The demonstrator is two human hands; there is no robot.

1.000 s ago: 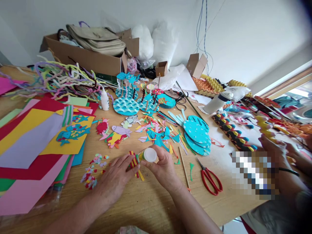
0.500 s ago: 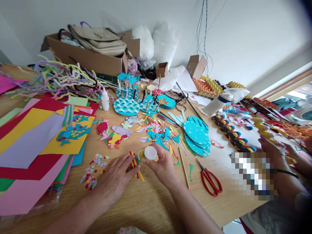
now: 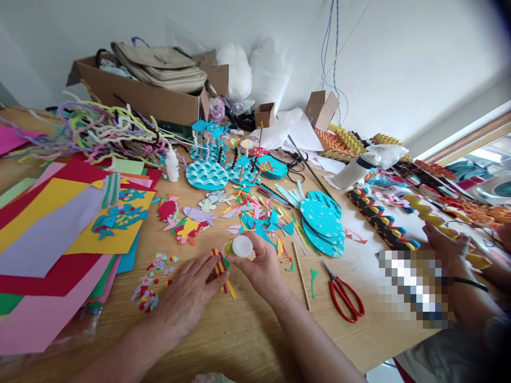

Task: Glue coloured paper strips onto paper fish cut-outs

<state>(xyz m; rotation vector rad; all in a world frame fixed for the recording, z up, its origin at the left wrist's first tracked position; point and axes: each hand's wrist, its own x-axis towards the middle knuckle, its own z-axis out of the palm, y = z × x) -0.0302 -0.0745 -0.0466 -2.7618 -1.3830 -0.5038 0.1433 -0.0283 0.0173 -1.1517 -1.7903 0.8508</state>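
My left hand lies flat, fingers spread and thumb apart, its tips pressing down a small paper piece with red and yellow strips. My right hand is closed round a glue stick, its white round end tilted up toward me. The lower end of the stick is at the striped piece, beside my left fingertips; whether it touches is hidden. Left of my left hand are small coloured paper dots. Cut-out paper fish lie just beyond it.
Red-handled scissors and a thin wooden stick lie to my right. Blue paper discs and paper scraps are farther back. Coloured sheets cover the left side. A white glue bottle stands upright. A co-worker's hand is at right.
My right hand and the glue stick have shifted slightly left and up in view. My left hand stays on the striped piece. The co-worker's yellow strip has moved a little to the left.
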